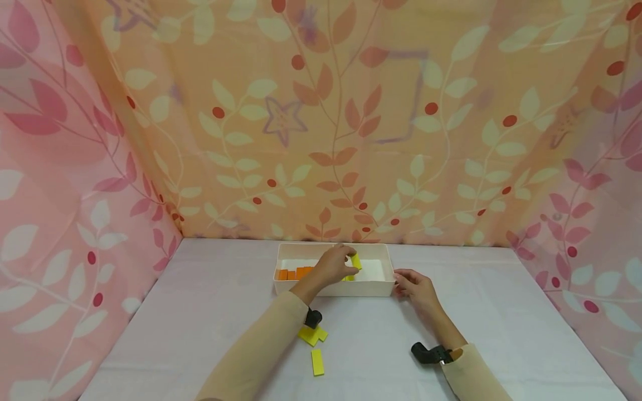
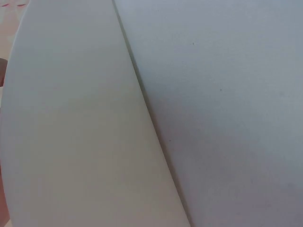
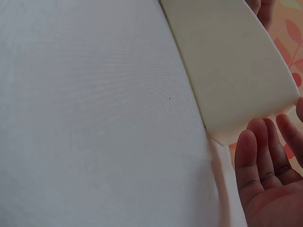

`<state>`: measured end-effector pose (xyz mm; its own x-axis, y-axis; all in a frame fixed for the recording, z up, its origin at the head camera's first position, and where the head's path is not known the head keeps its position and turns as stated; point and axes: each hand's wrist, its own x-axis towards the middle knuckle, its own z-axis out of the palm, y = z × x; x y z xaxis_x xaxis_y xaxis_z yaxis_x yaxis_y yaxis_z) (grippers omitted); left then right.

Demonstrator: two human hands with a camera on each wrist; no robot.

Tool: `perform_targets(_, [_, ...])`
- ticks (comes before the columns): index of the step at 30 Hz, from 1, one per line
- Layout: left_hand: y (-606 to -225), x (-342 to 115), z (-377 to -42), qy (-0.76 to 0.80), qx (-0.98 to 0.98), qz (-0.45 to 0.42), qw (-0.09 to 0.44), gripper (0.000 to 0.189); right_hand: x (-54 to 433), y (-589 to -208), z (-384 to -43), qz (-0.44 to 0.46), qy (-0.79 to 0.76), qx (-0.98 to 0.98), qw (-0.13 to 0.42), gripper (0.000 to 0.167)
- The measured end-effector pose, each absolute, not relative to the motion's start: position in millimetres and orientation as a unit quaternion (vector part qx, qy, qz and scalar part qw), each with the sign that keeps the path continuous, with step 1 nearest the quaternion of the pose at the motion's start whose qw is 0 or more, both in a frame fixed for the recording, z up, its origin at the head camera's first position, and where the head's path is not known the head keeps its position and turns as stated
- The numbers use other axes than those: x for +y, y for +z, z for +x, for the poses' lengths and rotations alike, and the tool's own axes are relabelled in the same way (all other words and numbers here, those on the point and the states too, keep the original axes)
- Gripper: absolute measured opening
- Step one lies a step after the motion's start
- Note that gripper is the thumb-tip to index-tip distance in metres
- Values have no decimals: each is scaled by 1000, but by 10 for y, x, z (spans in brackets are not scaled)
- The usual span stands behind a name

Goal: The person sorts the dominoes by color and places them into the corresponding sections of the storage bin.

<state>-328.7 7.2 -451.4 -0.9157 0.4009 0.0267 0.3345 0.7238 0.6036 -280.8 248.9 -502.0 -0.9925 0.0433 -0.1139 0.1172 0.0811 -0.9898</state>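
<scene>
My left hand (image 1: 333, 264) reaches over the white box (image 1: 333, 288) and pinches a flat yellow rectangular block (image 1: 356, 261) between thumb and fingers. Just below it, another yellow block (image 1: 349, 278) shows inside the box, partly covered by the hand. Orange blocks (image 1: 283, 274) stand in a row at the box's left end, some hidden behind the wrist. At the opposite end my right hand (image 1: 413, 288) touches the box, its extended fingers (image 3: 246, 151) against the end wall in the right wrist view. The left wrist view has only the box's outer wall (image 2: 85, 118) and cloth.
Several yellow blocks (image 1: 308, 336) lie on the white tablecloth (image 1: 366, 345) before the box, partly under the left wrist camera (image 1: 313, 318). A single yellow block (image 1: 317, 362) lies nearer. A patterned curtain (image 1: 241, 167) hangs close behind the box.
</scene>
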Motion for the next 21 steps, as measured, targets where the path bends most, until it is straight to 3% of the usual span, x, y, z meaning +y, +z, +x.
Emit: perform_targets(21, [-4556, 333, -3398, 187, 955, 198, 114, 39, 2485, -5026, -2805, 57, -673, 737, 27, 47])
